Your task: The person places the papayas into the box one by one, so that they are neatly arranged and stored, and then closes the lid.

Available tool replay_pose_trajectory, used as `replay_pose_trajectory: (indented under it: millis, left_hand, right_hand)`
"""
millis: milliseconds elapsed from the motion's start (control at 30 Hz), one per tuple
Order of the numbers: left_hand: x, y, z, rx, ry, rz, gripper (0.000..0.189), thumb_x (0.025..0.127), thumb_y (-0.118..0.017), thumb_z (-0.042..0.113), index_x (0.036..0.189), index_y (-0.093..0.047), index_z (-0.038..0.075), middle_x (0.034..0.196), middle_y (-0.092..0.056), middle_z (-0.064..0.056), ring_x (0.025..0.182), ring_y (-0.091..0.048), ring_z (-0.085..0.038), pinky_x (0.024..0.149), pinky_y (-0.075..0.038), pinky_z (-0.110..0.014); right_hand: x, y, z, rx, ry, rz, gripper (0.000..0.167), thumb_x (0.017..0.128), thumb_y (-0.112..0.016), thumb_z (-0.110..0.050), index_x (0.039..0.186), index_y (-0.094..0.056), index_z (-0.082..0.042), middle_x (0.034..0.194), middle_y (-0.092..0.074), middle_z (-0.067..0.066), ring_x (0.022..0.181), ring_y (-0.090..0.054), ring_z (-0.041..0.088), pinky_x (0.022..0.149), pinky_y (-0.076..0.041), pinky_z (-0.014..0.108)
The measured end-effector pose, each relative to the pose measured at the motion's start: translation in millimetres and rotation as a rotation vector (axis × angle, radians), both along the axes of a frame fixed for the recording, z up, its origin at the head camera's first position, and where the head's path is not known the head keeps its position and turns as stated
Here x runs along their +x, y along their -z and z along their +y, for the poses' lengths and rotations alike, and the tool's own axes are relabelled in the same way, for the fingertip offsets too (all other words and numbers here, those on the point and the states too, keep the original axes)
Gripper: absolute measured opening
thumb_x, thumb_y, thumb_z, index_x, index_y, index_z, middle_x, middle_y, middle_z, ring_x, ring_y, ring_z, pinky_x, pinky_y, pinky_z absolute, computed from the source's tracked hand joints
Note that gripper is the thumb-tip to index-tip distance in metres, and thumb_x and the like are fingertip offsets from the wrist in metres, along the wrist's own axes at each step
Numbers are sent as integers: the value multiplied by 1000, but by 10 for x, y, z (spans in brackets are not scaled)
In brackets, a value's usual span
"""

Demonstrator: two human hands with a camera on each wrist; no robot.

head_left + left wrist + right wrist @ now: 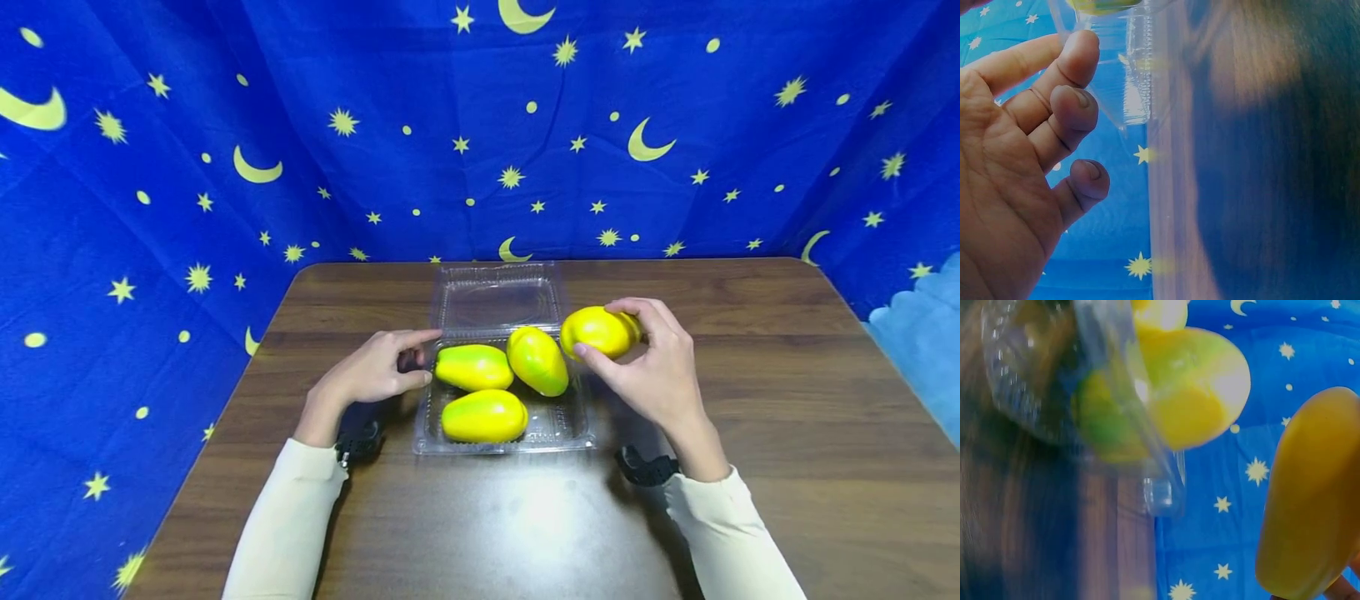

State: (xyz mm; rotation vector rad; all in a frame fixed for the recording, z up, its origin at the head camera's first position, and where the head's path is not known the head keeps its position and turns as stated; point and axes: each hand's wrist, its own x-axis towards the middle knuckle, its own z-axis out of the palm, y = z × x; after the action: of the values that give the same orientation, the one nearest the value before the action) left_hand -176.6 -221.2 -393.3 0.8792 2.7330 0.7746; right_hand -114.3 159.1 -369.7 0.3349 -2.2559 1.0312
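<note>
A clear plastic clamshell box (555,433) lies on the table with its lid (498,302) folded back. Inside the tray are three yellow-green mangoes: one at the upper left (474,367), one in front of it (485,417), and one tilted toward the right side (538,362). My right hand (663,375) grips a fourth mango (597,331) between thumb and fingers, at the tray's right edge. In the right wrist view this mango (1310,494) hangs apart from the box. My left hand (375,367) has its fingers loosely bent, index fingertip and thumb right at the box's left edge.
Everything stands on a brown wood-grain table (787,417). Behind and to the left hangs a blue cloth (420,83) with yellow moons and stars. Light blue fabric (922,333) shows at the right. Black wrist devices (647,467) are worn on both arms.
</note>
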Motion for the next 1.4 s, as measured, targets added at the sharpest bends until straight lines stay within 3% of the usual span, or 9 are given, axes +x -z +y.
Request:
replay_pose_trajectory:
  millis: [467, 933, 1200, 1400]
  left_hand:
    - [4, 21, -67, -10, -21, 4, 63, 90, -72, 31, 148, -50, 22, 94, -62, 6, 75, -53, -13, 67, -45, -31]
    - [-1, -23, -32, -21, -20, -5, 64, 89, -72, 30, 148, -50, 22, 96, -62, 6, 76, -53, -15, 68, -46, -33]
    - [9, -42, -15, -15, -1, -2, 64, 88, -72, 28, 148, -51, 20, 98, -63, 3, 77, -52, -15, 69, -45, -33]
    - [13, -51, -17, -27, -7, -14, 63, 88, -71, 28, 147, -52, 18, 98, -63, 3, 80, -53, -16, 71, -45, -34]
  right_hand:
    - [164, 44, -302, -49, -25, -62, 56, 66, -94, -30, 112, -68, -11, 112, -66, 3, 94, -61, 13, 71, -49, 19]
    - [381, 188, -509, -31, -14, -95, 56, 65, -94, -35, 110, -68, -13, 111, -67, 1, 92, -62, 13, 69, -50, 27]
    - [470, 247, -580, -38, -18, -106, 58, 65, -94, -35, 111, -67, -12, 112, -66, 2, 100, -63, 17, 79, -49, 30]
    - [480, 253, -641, -32, -33, -106, 58, 65, -93, -34, 111, -66, -10, 114, -65, 4, 102, -63, 20, 78, -51, 36]
